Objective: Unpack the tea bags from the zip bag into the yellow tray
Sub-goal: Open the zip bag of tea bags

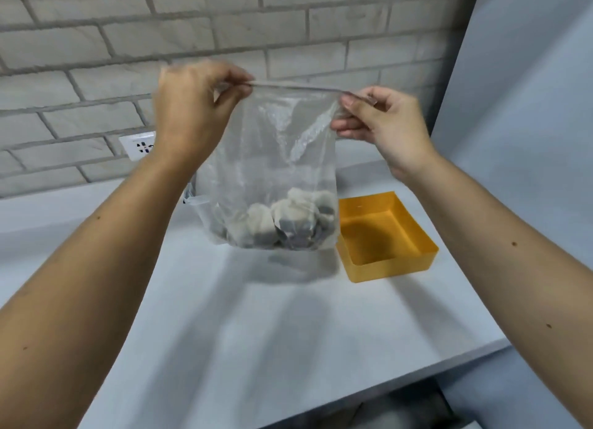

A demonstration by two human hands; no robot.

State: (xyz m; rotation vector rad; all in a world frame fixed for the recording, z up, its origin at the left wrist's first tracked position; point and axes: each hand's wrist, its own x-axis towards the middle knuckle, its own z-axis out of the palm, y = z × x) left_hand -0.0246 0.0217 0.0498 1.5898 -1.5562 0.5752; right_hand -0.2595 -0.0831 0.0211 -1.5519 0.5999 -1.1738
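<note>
**Tea bags bunched in the zip bag, held up above the counter**

Tea bags (282, 223) sit heaped in the bottom of the clear zip bag (272, 146), which hangs in the air over the middle of the counter (256, 332) without touching it. The left hand (189, 107) pinches one end of the zip strip between thumb and curled fingers. The right hand (382, 123) pinches the other end the same way, and the strip is stretched into one taut line between them. From where I stand I cannot tell whether the seal has begun to part.

The yellow tray (391, 268) rests toward the right end of the counter, just beside the bag's lower right corner, and nothing lies in it.

As I judge it, the risk is in the opening. Thin, slippery plastic held by two small pinches could slip out of one hand, so the bag would swing and drop. If the zip gives way suddenly, the jerk could tilt the mouth and spill tea bags onto the counter short of the tray. Pulling sideways along the strip rather than apart may simply keep it shut.
</note>
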